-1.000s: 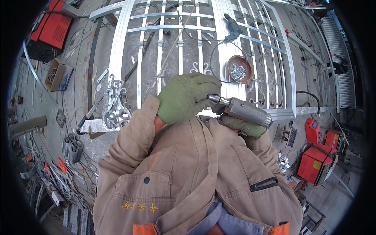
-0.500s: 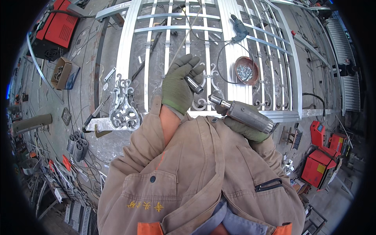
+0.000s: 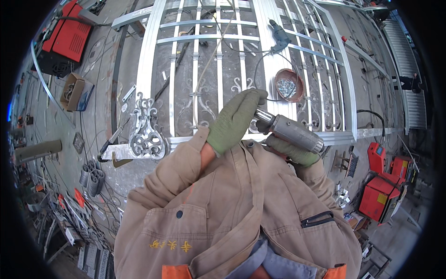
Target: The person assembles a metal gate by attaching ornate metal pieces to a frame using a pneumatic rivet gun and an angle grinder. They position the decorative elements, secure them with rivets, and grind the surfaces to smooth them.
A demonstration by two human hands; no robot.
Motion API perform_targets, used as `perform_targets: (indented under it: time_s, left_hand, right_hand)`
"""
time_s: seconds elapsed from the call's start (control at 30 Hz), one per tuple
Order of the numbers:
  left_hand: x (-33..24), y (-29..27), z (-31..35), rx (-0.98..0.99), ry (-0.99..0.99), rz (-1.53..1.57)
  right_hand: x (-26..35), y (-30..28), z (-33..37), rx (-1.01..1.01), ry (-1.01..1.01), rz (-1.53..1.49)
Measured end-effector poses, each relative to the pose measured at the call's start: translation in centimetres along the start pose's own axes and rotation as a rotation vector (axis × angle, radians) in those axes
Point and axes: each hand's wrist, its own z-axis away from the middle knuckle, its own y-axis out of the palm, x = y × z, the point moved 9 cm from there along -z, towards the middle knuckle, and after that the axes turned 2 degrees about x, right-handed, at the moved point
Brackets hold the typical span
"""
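In front of my chest, my right hand (image 3: pixel 299 152), in a green work glove, grips a grey, metal-bodied cylindrical power tool (image 3: pixel 296 133) from below. Its nose points up and to the left. My left hand (image 3: pixel 234 122), gloved alike, is closed around a shiny metal sleeve (image 3: pixel 264 116) at that nose. The fingers hide part of the sleeve, so I cannot tell how far it sits over the tip. Beyond both hands lies a silvery metal gate frame (image 3: pixel 209 37) with bars and scrolls. A bowl of screws (image 3: pixel 289 85) rests on its wide rail.
A blue-grey corded drill (image 3: pixel 279 36) lies on the rail past the bowl, its cable looping near my left hand. A cast scroll ornament (image 3: pixel 147 128) is at the frame's near left corner. Red machines (image 3: pixel 65 39) stand far left and right (image 3: pixel 378 197). An open cardboard box (image 3: pixel 73 92) is at left.
My left hand has moved right and nearer, bringing the metal sleeve from apart to the nose of the power tool. My right hand has barely moved.
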Motion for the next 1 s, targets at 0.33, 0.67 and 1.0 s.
perform_targets:
  time_s: [0.33, 0.67, 1.0]
  left_hand:
    - [-5.6, 0.5, -0.1, 0.272, 0.329, -0.782]
    - [-0.8, -2.0, 1.7, 0.426, -0.462, -0.334]
    - [2.6, -1.7, 0.9, 0.272, -0.284, -0.218]
  right_hand:
    - [2.2, -0.8, -0.5, 0.125, -0.136, 0.171]
    - [-2.2, -0.9, -1.2, 0.158, -0.154, 0.293]
    - [-6.0, -1.7, -2.5, 0.225, -0.068, 0.073]
